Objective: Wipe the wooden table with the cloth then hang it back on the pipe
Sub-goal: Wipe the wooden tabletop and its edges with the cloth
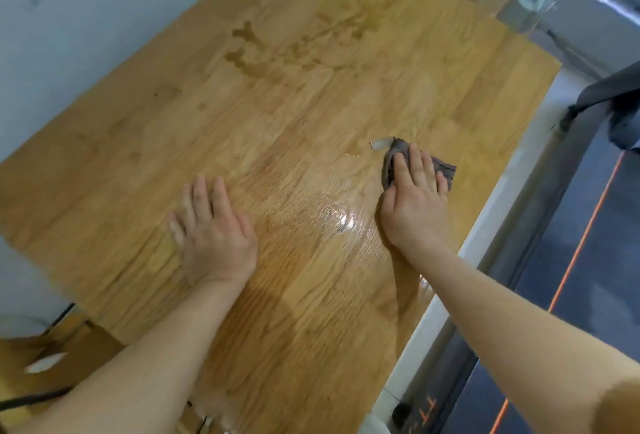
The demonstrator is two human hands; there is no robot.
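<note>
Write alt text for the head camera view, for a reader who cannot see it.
A person's right hand presses a grey cloth flat onto a wooden table near its right edge, where the wood shines wet. The left hand rests flat on the table alongside.

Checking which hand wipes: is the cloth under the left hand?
No, the cloth lies under the right hand, while the left hand rests flat on the wooden table.

Two hands, the left hand (211, 236) and the right hand (414, 208), lie flat on one wooden tabletop (277, 104). One grey cloth (445, 168) lies under the right hand. One silver pipe (609, 0) runs well beyond it.
</note>
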